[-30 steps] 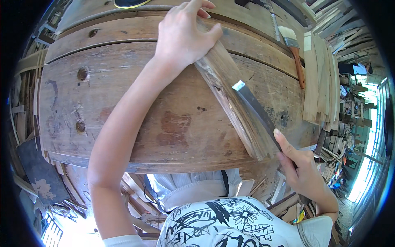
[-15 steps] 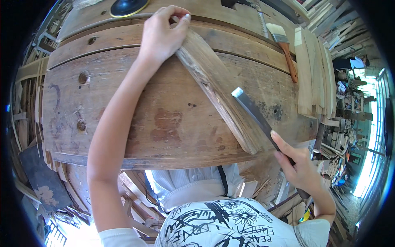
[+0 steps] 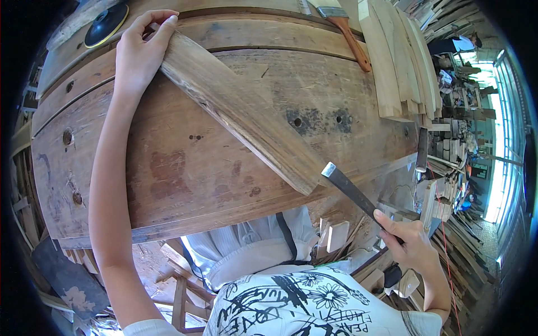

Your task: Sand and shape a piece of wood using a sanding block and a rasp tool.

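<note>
A rough wooden board (image 3: 241, 112) lies slantwise on the workbench (image 3: 185, 145), its near end close to the front edge. My left hand (image 3: 144, 47) closes round the board's far upper-left end, thumb on top. My right hand (image 3: 408, 238) grips a long, dark steel chisel (image 3: 354, 193), index finger stretched along the blade. The chisel's bright, squared tip points up and left. It appears beside the board's near right corner; whether it touches the wood I cannot tell. The chisel's handle is hidden behind my hand.
A flat brush (image 3: 348, 36) lies near the back right, beside stacked pale boards (image 3: 392, 67). At the back left sits a round black disc (image 3: 106, 25) with a yellow rim. Holes pit the benchtop. Wood pieces (image 3: 336, 236) are below the front edge.
My view has turned to the right, so the bench and board appear further left. The chisel has gone from over the board's right side to beside its near end. Both grips stay the same.
</note>
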